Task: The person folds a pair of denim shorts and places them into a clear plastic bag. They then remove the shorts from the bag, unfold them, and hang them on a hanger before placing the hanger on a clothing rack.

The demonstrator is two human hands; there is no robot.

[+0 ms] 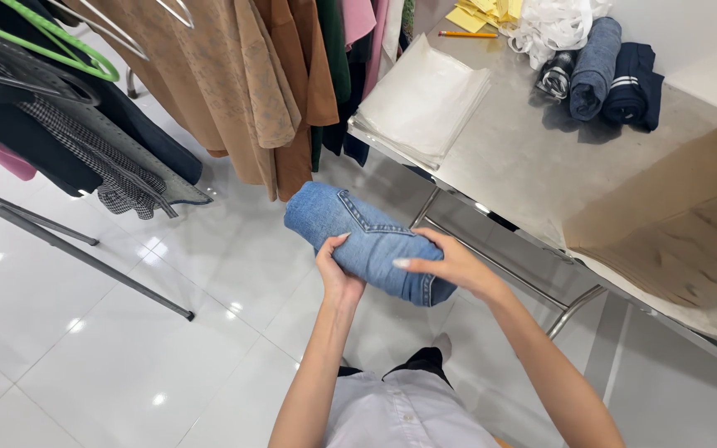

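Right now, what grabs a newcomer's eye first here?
The rolled blue jeans at centre, gripped by the left hand and right hand above the white tiled floor. Next, the brown garments hanging top left, and three rolled dark garments on the steel table, top right.

I stand in a clothing shop's packing area: garments on a hanging rack (209, 75), steel table (541, 158) with folded plastic bags (421, 104) and rolled clothes (612, 70).

Rolled jeans (367, 242) between both hands, clothes rack (85, 83) left, steel table (541, 158) right.
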